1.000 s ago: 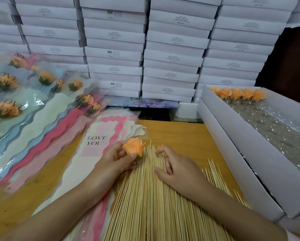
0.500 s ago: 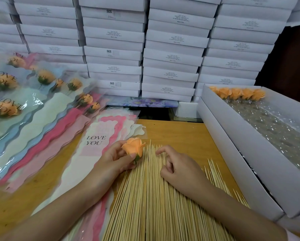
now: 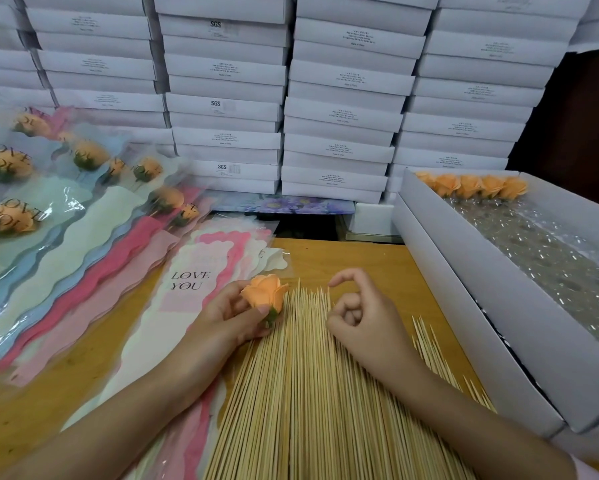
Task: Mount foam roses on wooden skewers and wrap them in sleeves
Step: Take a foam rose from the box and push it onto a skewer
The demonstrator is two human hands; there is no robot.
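Long white cardboard box (image 3: 481,299) is sitting at the right of the table, open on top. A row of orange foam roses (image 3: 471,185) is lining its far end, and clear crinkly plastic film (image 3: 551,258) is covering the rest of the inside. Flat white cartons w/ small printed labels (image 3: 343,77) are standing stacked in several columns along the back, all closed.

Clear sleeves w/ pastel wavy liners, already holding orange roses (image 3: 14,220), are lying fanned out at the left. A stack of empty pink-and-white "LOVE YOU" sleeves (image 3: 201,271) is lying beside them, nearer the middle.

Light-brown wooden tabletop (image 3: 343,261) is carrying a wide spread of thin wooden skewers (image 3: 308,393), tips pointing away from the person. A dark brown panel (image 3: 585,116) is showing at the far right.

L hand (image 3: 228,320) is gripping a single orange foam rose w/ green base (image 3: 267,294) at the skewers' left edge, touching the sleeve stack. R hand (image 3: 364,317) is sitting over the skewer tips, fingers curled in, index arched; can't tell if it's pinching a skewer.
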